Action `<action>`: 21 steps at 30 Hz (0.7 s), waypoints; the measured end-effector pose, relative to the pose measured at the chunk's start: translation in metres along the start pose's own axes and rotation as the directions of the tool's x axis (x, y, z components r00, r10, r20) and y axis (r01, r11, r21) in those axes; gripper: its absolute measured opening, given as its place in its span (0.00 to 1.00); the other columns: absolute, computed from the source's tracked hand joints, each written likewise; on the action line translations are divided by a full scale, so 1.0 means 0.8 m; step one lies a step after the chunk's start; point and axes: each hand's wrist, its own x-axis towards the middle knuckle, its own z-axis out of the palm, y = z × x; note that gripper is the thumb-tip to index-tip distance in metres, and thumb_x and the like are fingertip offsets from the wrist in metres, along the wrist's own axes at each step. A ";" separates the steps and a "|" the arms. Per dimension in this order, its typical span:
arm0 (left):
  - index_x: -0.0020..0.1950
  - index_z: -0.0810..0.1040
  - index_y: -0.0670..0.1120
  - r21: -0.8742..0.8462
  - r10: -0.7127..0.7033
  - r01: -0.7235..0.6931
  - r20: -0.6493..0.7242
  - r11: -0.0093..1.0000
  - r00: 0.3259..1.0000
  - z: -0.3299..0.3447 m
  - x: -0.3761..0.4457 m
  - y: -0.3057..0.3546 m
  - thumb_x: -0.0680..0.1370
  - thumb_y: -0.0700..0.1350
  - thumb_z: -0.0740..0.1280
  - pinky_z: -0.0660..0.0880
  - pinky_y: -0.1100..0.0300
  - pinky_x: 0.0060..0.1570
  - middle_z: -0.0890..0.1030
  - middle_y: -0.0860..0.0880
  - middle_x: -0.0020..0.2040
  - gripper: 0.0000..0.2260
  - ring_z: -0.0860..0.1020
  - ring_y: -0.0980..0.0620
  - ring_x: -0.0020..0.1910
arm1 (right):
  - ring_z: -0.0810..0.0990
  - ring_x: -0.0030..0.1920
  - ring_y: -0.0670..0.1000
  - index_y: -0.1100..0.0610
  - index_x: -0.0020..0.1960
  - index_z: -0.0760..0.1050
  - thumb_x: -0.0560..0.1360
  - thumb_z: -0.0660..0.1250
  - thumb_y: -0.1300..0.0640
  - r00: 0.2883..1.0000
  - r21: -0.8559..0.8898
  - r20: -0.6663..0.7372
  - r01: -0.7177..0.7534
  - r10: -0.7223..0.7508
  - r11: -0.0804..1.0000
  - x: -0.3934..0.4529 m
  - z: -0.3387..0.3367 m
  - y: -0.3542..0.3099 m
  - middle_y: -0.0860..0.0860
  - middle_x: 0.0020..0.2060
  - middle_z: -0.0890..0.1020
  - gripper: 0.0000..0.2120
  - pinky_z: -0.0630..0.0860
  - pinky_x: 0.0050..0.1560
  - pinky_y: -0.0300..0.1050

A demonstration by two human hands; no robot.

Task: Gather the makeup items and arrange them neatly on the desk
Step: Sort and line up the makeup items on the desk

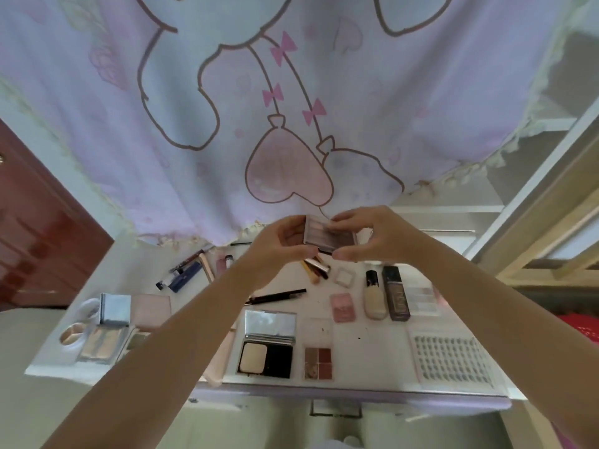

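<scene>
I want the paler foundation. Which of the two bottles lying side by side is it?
The left one, the cream bottle with the black cap. The bottle beside it, on its right, is dark brown throughout.

No legible text or labels.

Two bare hands, the left hand (285, 241) and the right hand (372, 234), were raised over one white desk (372, 345). Between them was one open eyeshadow palette with rows of pink-brown pans (327, 233). On the desk lay two foundation bottles: one pale cream bottle with a black cap (375, 296) and one dark brown bottle (396, 293). There were two mirrored compacts standing open: one black powder compact (267, 348) and one silver compact (105, 328). One four-pan brown-red eyeshadow quad (318, 362), one small pink blush case (342, 306), one black pencil (278, 295) and one clear tray of false-lash clusters (450, 359) completed the count. Behind hung one pink cartoon-print curtain (291, 108).
</scene>
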 end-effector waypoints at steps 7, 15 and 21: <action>0.53 0.74 0.47 -0.003 0.041 -0.041 -0.026 0.999 0.999 -0.022 -0.004 0.029 0.68 0.24 0.65 0.77 0.68 0.41 0.84 0.56 0.41 0.21 0.82 0.59 0.42 | 0.78 0.51 0.49 0.55 0.59 0.77 0.67 0.73 0.54 1.000 0.039 -0.006 0.011 -0.011 0.999 0.023 -0.003 -0.024 0.46 0.51 0.80 0.21 0.73 0.51 0.36; 0.61 0.72 0.41 -0.078 -0.048 0.051 0.047 0.996 0.998 -0.029 -0.026 0.013 0.68 0.24 0.64 0.78 0.65 0.47 0.81 0.48 0.50 0.25 0.81 0.54 0.47 | 0.80 0.44 0.37 0.40 0.44 0.80 0.70 0.70 0.56 0.988 0.388 0.091 -0.153 0.127 0.909 0.020 0.006 -0.011 0.37 0.42 0.83 0.10 0.74 0.45 0.28; 0.55 0.75 0.50 -0.121 -0.174 0.183 0.082 0.976 0.981 -0.033 -0.032 -0.026 0.69 0.22 0.62 0.79 0.64 0.46 0.84 0.54 0.48 0.26 0.82 0.57 0.47 | 0.83 0.46 0.44 0.60 0.34 0.81 0.69 0.65 0.50 0.934 0.607 0.056 -0.313 0.353 0.731 0.009 0.025 0.007 0.51 0.46 0.84 0.14 0.80 0.44 0.37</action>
